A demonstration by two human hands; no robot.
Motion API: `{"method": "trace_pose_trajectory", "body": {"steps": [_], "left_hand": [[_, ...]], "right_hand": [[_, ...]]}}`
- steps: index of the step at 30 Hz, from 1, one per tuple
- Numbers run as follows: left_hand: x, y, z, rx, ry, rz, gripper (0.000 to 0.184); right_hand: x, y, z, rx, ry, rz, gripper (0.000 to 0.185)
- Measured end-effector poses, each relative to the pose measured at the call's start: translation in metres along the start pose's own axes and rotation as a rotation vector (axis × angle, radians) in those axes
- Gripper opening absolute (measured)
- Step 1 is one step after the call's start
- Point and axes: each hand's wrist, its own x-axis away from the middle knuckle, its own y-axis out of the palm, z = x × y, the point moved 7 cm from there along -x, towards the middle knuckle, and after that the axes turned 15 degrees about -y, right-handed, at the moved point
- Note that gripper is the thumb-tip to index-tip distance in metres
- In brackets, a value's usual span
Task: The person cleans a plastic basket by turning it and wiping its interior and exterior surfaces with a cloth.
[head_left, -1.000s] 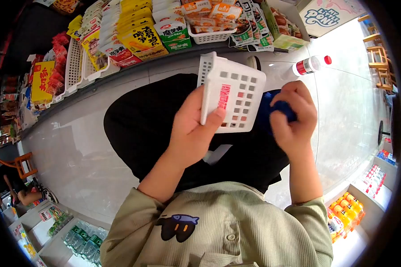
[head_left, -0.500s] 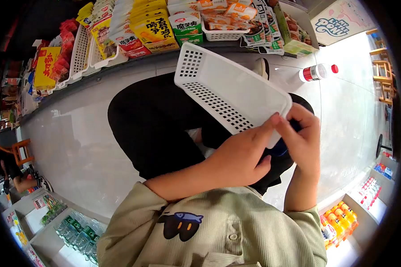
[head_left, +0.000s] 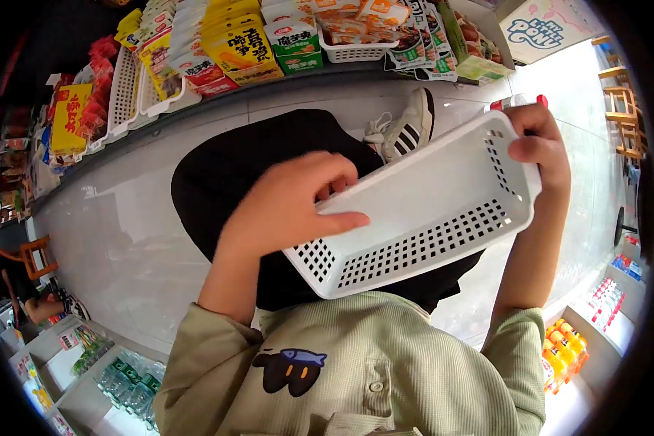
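A white plastic basket [head_left: 414, 189] with square-holed sides is tilted over my lap, its inside facing me and holding nothing. My right hand [head_left: 541, 138] grips its upper right end, thumb over the rim and fingers curled behind. At the left end, my left hand [head_left: 291, 207] straddles the long upper rim. Its thumb lies over the inside of the basket and its fingers bend round the outer side, where the tips are partly hidden. Behind the basket's right end, a bottle with a red cap [head_left: 519, 100] lies on the floor, partly covered by my right hand.
Snack packets [head_left: 243, 43] in white baskets line the low shelf ahead, beside a printed carton [head_left: 548, 33]. Wooden stools [head_left: 621, 109] stand at the right. Bottled drinks fill bins at lower left [head_left: 131, 381] and lower right [head_left: 565, 349]. Another person [head_left: 18, 287] is at far left.
The basket has turned so its right end is raised and its left end lowered. My left hand has moved from the right end to the left end; my right hand has risen. A striped shoe shows more.
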Motion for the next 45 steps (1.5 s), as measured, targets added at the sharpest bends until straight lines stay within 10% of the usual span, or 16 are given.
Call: {"method": "trace_pose_trajectory", "body": {"steps": [3,16,20,26,28,33,36,37,42,45], "left_hand": [[-0.009,0.024,-0.014,-0.137,-0.003,-0.037,0.023],[0.004,0.055,-0.104,0.286,-0.459,0.085,0.025],[0.001,0.053,-0.105,0.302,-0.508,0.062,0.024],[-0.001,0.039,-0.083,0.084,-0.483,0.063,0.024],[-0.002,0.036,-0.079,0.054,-0.475,0.066,0.024],[-0.004,0.022,-0.060,-0.023,-0.515,0.041,0.023],[-0.004,0.008,-0.040,-0.208,-0.341,0.020,0.020],[-0.005,0.005,-0.029,-0.286,-0.239,-0.015,0.019],[-0.012,-0.012,0.025,-0.518,0.029,-0.136,0.015],[-0.013,-0.013,0.049,-0.638,0.114,-0.185,0.012]], "right_hand": [[-0.017,0.031,0.005,-0.017,-0.007,-0.487,0.019],[0.020,-0.148,-0.049,0.576,-0.313,0.091,0.020],[0.048,-0.205,0.012,0.629,-0.083,0.381,0.017],[0.098,-0.198,0.190,0.708,0.434,0.089,0.027],[0.114,-0.201,0.253,0.697,0.298,0.063,0.031],[0.140,-0.190,0.320,0.092,0.492,0.321,0.034],[0.089,-0.139,0.205,0.948,0.101,-0.209,0.036],[0.086,-0.145,0.178,1.002,0.233,0.000,0.036],[0.032,-0.104,0.064,0.410,-0.035,0.184,0.035],[0.020,-0.041,0.017,0.090,-0.209,-0.162,0.047]]}}
